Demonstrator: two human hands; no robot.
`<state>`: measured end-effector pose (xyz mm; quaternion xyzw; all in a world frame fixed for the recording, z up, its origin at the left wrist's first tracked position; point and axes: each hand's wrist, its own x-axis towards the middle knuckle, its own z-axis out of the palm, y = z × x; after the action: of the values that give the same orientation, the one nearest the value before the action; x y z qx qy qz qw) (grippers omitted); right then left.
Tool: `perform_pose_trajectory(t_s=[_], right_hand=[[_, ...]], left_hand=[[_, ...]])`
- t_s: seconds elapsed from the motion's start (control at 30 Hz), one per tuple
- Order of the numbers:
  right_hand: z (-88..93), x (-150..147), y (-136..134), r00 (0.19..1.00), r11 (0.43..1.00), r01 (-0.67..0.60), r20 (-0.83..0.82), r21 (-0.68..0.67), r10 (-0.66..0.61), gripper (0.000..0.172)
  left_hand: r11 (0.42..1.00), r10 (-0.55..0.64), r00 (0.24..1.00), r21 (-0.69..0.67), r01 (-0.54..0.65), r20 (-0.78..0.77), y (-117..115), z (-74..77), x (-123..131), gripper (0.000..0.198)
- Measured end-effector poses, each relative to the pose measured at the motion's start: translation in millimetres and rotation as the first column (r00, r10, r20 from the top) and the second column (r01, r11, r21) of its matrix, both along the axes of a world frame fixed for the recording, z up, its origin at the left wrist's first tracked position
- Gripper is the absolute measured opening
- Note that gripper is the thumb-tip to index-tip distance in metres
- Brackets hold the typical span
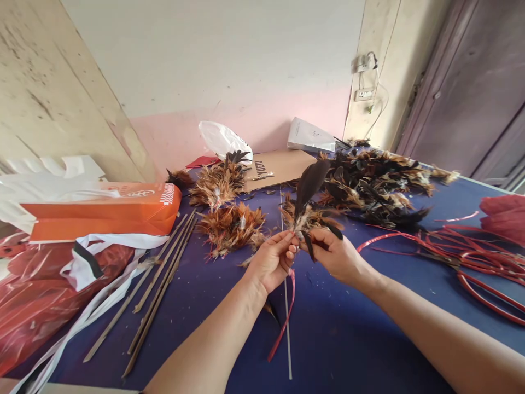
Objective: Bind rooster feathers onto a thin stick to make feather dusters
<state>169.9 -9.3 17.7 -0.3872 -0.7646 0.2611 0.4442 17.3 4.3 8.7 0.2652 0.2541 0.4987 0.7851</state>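
My left hand [275, 259] pinches the base of a small bunch of brown and black feathers [304, 216] over the middle of the table. My right hand [333, 253] is closed on the same bunch from the other side, fingertips close to the left ones. One long dark feather [310, 183] stands up out of the bunch. A red plastic strip [287, 320] hangs below my left hand onto the table. Just beyond my left hand lies a pile of orange-brown feather bunches [233, 227].
The blue table [348, 328] also bears thin sticks [158, 293], an orange bag [102, 216], and red plastic bags [36, 290] at left. Far right are dark feather bunches [377, 180], red strips [484, 249] and red-handled scissors [488, 293]. Cardboard [285, 164] and a white box [309, 135] lie behind.
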Motion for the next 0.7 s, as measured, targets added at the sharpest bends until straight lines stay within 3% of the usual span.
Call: perform_pose_trajectory(t_s=[0.1, 0.2, 0.27, 0.33, 0.47, 0.57, 0.7], right_hand=[[0.6, -4, -5, 0.995, 0.974, 0.090, 0.028, 0.210, -0.098, 0.017], [1.4, -6, -10, 0.994, 0.965, 0.111, -0.050, 0.237, -0.102, 0.014], [0.5, -7, -10, 0.988, 0.983, 0.102, -0.133, 0.154, -0.082, 0.012], [-1.8, -8, -9, 0.971, 0.998, 0.055, -0.233, -0.018, -0.058, 0.013], [-6.3, -10, -3, 0.916, 0.935, -0.047, -0.388, -0.351, -0.100, 0.021], [-5.9, -10, 1, 0.894, 0.885, -0.097, -0.431, -0.455, -0.123, 0.020], [-1.4, -7, 4, 0.888, 0.852, -0.160, -0.449, -0.498, -0.096, 0.017]], left_hand=[[1.000, 0.031, 0.999, 0.004, -0.030, -0.039, 1, -2.4, 1, 0.002], [0.996, 0.053, 0.994, 0.077, -0.046, -0.096, -1, -3.4, 5, 0.007], [0.994, 0.057, 0.991, 0.102, -0.045, -0.117, -3, -3.7, 7, 0.009], [0.994, 0.062, 0.989, 0.097, -0.050, -0.132, -5, -3.9, 8, 0.009], [0.994, 0.095, 0.977, 0.074, -0.082, -0.190, -5, -5.4, 9, 0.006], [0.992, 0.122, 0.958, 0.075, -0.106, -0.258, -4, -7.0, 11, 0.005], [0.982, 0.150, 0.924, 0.161, -0.098, -0.352, -4, -7.1, 12, 0.013]])
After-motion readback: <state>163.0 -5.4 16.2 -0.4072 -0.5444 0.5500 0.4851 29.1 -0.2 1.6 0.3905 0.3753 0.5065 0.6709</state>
